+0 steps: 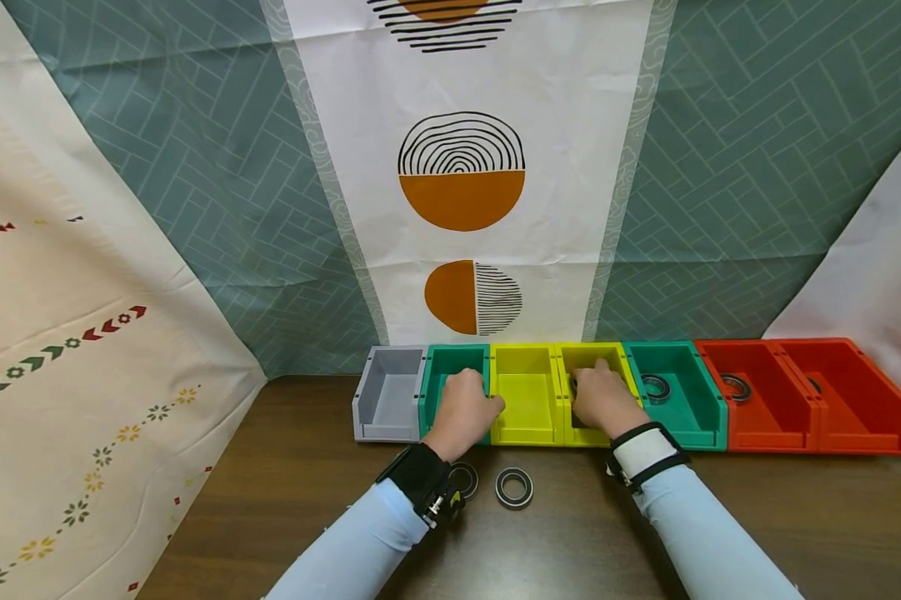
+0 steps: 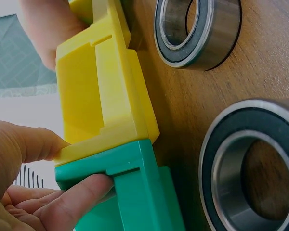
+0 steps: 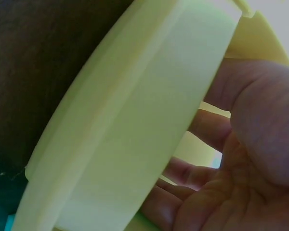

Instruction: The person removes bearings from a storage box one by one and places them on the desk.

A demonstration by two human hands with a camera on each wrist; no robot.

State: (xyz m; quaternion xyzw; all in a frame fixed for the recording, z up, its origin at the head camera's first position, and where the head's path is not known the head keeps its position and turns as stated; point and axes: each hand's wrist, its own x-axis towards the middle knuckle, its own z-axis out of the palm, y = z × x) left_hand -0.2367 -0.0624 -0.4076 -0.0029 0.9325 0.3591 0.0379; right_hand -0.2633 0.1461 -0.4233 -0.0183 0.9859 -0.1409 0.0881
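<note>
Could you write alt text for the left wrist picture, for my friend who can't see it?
A person's left hand pinches a yellow bin and a green bin where their walls meet. Two metal rings lie on the wooden table beside the bins, and part of the right hand shows behind.

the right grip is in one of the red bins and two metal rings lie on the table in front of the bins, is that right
Not quite: the head view shows the right grip in a yellow bin, not a red one. Two metal rings do lie on the table in front of the bins.
</note>
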